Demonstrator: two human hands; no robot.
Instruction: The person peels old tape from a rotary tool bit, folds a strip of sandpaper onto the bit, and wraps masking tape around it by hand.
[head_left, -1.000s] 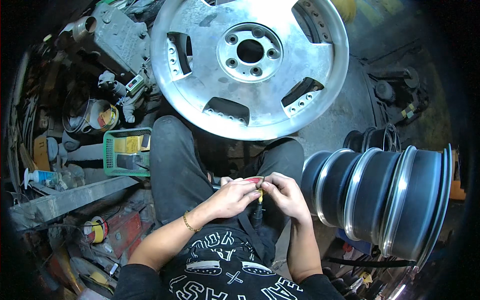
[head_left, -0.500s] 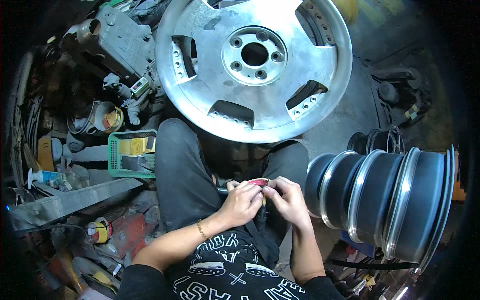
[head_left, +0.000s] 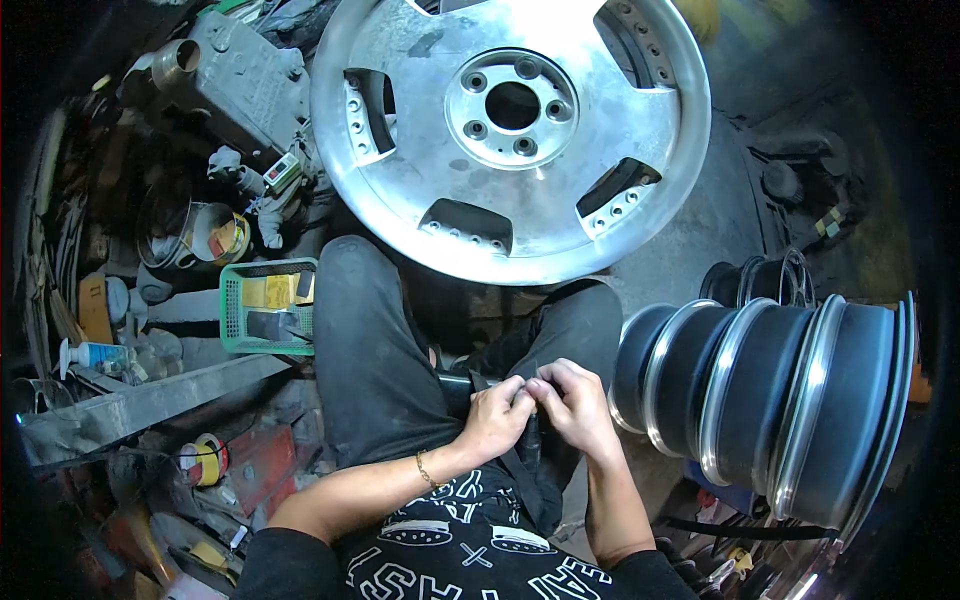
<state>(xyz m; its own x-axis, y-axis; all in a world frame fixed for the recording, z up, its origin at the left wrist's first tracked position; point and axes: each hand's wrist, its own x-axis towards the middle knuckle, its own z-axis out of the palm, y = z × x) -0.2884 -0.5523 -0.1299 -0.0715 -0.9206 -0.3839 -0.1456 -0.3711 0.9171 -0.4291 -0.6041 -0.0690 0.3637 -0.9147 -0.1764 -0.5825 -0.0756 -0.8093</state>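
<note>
Over my lap, my left hand (head_left: 497,417) and my right hand (head_left: 577,408) meet, thumbs and fingertips pinched close together. Between them is a thin dark strip (head_left: 517,377), mostly covered by the fingers; its material is not clear. Just below the fingers a dark rod-like handle (head_left: 533,437) points toward my body. A dark cylindrical part (head_left: 455,384) lies between my legs, left of the hands; whether it joins the handle is hidden. In front of my knees a large bare-metal wheel face (head_left: 512,215) with a round centre hole faces up.
On the right, several wheel rims (head_left: 755,390) lie in a row on their sides. A green basket (head_left: 268,348) with a yellow box stands by my left knee. Farther left are a metal beam (head_left: 160,400), a tape roll (head_left: 205,461) and a metal bucket (head_left: 215,235).
The red and yellow strip seen at my fingers is out of sight, and a dark strip shows there. My left hand has shifted right and lower, close against the right hand.
</note>
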